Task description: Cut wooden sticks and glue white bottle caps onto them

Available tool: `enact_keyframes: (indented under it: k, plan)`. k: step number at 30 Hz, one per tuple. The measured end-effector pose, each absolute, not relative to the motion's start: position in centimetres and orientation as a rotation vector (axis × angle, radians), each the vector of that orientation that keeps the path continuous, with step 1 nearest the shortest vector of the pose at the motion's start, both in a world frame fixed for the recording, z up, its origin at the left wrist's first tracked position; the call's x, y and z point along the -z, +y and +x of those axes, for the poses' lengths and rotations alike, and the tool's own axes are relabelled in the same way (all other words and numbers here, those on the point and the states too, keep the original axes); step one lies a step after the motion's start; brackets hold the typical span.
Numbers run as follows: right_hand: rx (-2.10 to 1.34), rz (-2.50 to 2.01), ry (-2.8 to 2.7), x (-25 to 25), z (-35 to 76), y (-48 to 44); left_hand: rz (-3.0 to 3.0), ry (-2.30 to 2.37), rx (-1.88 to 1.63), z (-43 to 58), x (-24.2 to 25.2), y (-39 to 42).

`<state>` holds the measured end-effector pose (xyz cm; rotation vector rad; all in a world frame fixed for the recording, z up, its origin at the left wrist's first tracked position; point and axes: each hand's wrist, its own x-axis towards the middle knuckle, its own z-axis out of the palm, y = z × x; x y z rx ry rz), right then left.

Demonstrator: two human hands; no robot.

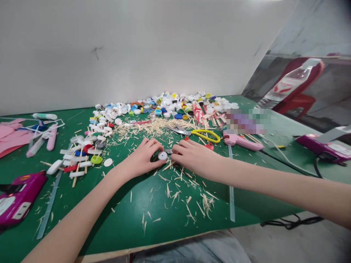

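Between the thumb and fingers of my left hand [144, 157] is a white bottle cap [162, 155], with a small dark spot at its centre. My right hand [192, 155] is closed around a tool with a short metal tip [169, 151], which points at the cap's right side. Red parts [209, 146] show behind the right hand; whether they belong to that tool I cannot tell. Just beyond lie yellow-handled scissors [205, 135], blades apart. Wood shavings [175, 191] are scattered under and around both hands.
Bottle caps [167, 102] are heaped along the wall; more, on sticks [78, 157], lie at left. A pink glue gun [242, 141] and glue stick [231, 193] are at right. Purple power strips [20, 197] flank the green table [115, 226]. A water bottle [290, 82] stands right.
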<state>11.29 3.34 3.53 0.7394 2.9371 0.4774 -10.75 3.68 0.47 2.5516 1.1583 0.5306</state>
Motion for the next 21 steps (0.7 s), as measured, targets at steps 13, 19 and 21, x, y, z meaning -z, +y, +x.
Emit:
enact_keyframes:
  k: [13,19,21]
  plan:
    - [-0.415,0.892,3.026,-4.4,12.1,3.8,2.498,1.079,-0.571,-10.6,-0.3,3.6]
    - [-0.518,0.816,2.978,-4.6,11.2,4.5,2.492,1.072,-0.589,-10.7,-0.2,3.6]
    - [-0.521,0.789,2.965,-4.8,10.9,4.6,2.487,1.074,-0.586,-10.7,-0.2,3.6]
